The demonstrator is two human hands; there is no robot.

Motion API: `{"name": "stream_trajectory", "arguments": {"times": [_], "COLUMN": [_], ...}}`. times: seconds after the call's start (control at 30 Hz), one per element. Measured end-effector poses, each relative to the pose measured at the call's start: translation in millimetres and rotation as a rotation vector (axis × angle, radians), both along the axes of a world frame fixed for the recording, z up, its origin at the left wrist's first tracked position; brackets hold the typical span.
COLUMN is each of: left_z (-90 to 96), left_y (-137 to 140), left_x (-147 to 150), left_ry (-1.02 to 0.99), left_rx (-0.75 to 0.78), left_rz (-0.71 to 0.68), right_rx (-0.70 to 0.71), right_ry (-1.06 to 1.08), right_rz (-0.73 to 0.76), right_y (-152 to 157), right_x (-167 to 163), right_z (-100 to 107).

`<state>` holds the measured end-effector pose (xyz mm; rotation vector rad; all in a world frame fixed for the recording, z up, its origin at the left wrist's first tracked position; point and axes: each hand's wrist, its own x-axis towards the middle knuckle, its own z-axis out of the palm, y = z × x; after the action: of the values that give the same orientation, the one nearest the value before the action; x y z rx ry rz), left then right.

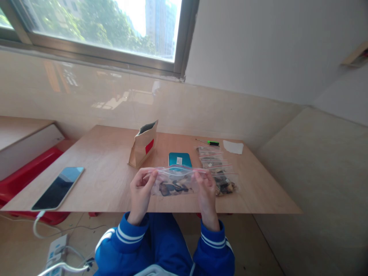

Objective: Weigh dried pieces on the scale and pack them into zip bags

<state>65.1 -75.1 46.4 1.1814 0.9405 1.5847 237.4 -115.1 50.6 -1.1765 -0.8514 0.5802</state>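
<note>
Clear plastic bag (174,188), pinched along its mouth by left hand (140,191) and right hand (206,191): filled, looks unsealed; more filled bags (225,186) lie beside right hand.

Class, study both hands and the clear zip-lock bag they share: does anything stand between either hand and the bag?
Nothing visible does. The left hand pinches the zip-lock bag at one end of its top edge, the right hand at the other. The teal box lies beyond the bag, not between.
</note>
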Motion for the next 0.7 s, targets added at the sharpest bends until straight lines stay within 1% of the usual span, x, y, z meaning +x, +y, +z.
{"name": "stream_trajectory", "arguments": {"times": [0.13,0.23,0.33,0.4,0.47,0.6,0.7], "left_z": [0.3,2.1,3.4,3.1,2.4,2.7,3.7], "left_y": [-2,-1,2,3,2,-1,-2], "left_x": [2,5,7,7,6,3,1], "left_ry": [0.002,-0.014,-0.027,-0.066,-0.086,-0.001,0.019], "left_rx": [0.02,0.008,-0.034,-0.052,-0.06,-0.071,-0.027], "left_rz": [0.037,0.063,0.0,-0.066,-0.117,-0.207,-0.176], "right_rx": [0.018,0.014,-0.011,-0.015,-0.018,-0.064,-0.048], "right_ry": [0.033,0.094,0.132,0.122,0.107,0.107,0.119], "right_rz": [-0.015,0.012,0.103,0.17,0.207,0.178,0.128], "right_y": [0,1,1,1,1,3,4], "right_x": [2,2,1,-1,-4,-9,-10], "right_z": [-4,-4,-1,2,3,0,-5]}}
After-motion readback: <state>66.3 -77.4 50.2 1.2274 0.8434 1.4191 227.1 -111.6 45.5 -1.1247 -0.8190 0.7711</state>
